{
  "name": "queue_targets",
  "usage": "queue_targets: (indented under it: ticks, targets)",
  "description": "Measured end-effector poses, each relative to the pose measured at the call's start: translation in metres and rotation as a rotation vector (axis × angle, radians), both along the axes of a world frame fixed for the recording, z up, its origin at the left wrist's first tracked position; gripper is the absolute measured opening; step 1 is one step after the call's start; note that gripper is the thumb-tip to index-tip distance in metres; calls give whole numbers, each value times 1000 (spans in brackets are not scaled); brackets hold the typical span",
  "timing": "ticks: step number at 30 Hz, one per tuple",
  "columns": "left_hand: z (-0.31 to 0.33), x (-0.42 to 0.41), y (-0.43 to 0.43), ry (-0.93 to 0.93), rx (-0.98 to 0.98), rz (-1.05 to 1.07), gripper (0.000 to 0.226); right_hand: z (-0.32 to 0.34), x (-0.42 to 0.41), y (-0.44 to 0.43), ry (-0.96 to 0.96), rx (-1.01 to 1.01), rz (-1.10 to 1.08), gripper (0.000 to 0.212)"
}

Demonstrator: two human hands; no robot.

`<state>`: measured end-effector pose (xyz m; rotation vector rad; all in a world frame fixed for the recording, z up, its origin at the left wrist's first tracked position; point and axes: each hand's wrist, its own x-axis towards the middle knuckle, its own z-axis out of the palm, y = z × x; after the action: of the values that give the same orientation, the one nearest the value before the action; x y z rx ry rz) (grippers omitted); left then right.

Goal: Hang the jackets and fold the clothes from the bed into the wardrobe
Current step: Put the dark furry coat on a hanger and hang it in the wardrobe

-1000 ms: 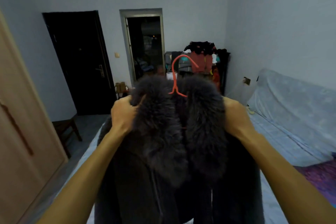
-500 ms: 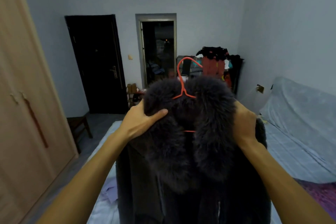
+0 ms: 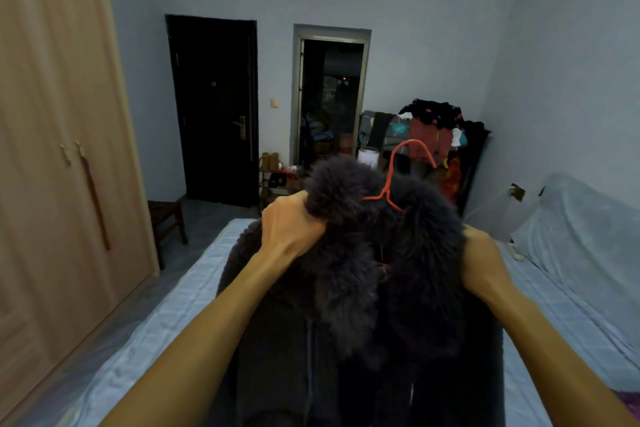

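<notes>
A dark grey jacket with a thick fur collar hangs in front of me on an orange wire hanger, whose hook sticks up above the collar. My left hand is closed on the left side of the fur collar. My right hand grips the jacket's right shoulder, its fingers hidden in the fur. The jacket is held above the bed. The wooden wardrobe stands at the left with its doors closed.
A dark stool stands past the wardrobe. Behind it are a black door and an open doorway. A rack piled with clothes sits by the far wall. A covered headboard lies at the right.
The view has swung left, bringing more of the wardrobe into sight. My left hand has closed into a fist on the collar, and the hanger hook now tilts right.
</notes>
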<state>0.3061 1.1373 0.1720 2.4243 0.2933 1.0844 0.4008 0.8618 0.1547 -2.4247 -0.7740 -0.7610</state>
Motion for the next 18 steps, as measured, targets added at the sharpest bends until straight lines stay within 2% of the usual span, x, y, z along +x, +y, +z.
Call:
queue_targets:
  ticks: [1, 3, 4, 5, 7, 10, 13, 18]
  targets:
    - [0, -2, 2, 1, -5, 3, 44, 0, -3, 2, 17, -8, 1, 42]
    - [1, -9, 9, 3, -35, 12, 44, 2, -7, 9, 51, -5, -11, 23]
    - [3, -13, 12, -2, -53, 18, 43, 4, -9, 13, 71, 42, -9, 10]
    - [4, -18, 16, -11, -69, 29, 43, 5, -11, 18, 84, 104, -4, 7]
    - [7, -27, 25, -25, -102, 63, 43, 8, -21, 29, 46, 249, 12, 22]
    - [8, -38, 40, -32, -166, 91, 45, 19, -44, 49, -80, 446, 15, 24]
    - [8, -48, 57, -35, -205, 112, 45, 28, -65, 78, -195, 474, 94, 20]
    - [11, -76, 72, -53, -244, 182, 43, 29, -98, 134, -293, 405, 295, 21]
